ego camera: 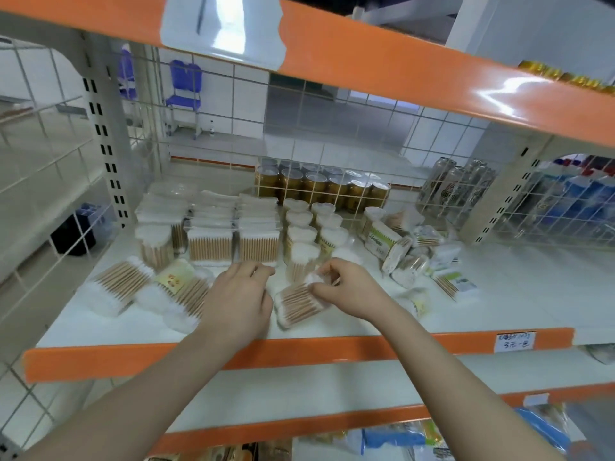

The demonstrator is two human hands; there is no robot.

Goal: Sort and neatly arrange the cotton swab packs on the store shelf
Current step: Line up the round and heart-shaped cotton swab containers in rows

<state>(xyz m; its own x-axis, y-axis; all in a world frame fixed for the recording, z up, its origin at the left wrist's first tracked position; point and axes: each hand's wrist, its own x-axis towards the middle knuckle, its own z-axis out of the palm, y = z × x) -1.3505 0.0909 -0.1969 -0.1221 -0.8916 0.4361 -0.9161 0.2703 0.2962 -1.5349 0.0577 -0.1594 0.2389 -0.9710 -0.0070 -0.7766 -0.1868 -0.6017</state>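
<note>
Your right hand (346, 287) pinches the cottony end of a clear flat pack of wooden-stick cotton swabs (299, 302) that lies tilted near the front edge of the white store shelf (499, 294), probably so you can turn it upright like the sorted ones. Your left hand (238, 296) hovers just beside that pack with its fingers curled forward; you cannot tell from here whether they hold anything or only steady the pack. Behind your hands, the upright rectangular clear boxes of swabs (233, 234) stand in tidy rows toward the back left, and the round clear tubs of swabs (311, 227) line up next to them, so like sits with like. Two more flat packs (149, 287) lie on their sides at the front left, not yet stood up. A jumbled heap of small mixed swab packs (412, 251) lies toward the right, well apart from the neat rows, and looks like the bulk of the sorting left.
</note>
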